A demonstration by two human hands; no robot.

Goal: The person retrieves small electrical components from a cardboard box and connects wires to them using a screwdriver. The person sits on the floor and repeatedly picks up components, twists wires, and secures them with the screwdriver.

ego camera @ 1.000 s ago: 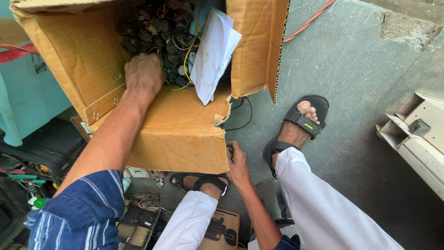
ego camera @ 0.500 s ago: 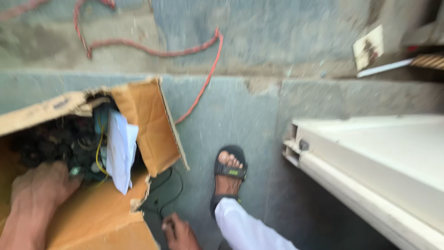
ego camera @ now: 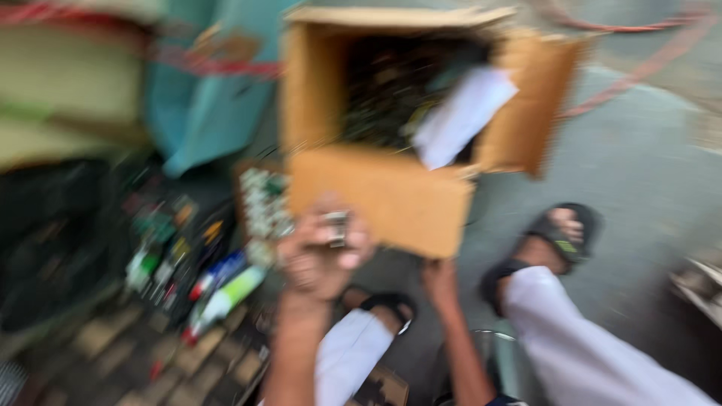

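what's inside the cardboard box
The box holds a dark, blurred heap, perhaps small parts, with white paper poking out. What lies beneath is hidden.

Blurry red cord (ego camera: 639, 71) curls on grey concrete floor (ego camera: 639, 158); teal tub (ego camera: 203, 113) & white-green tubes (ego camera: 226, 297) at left.
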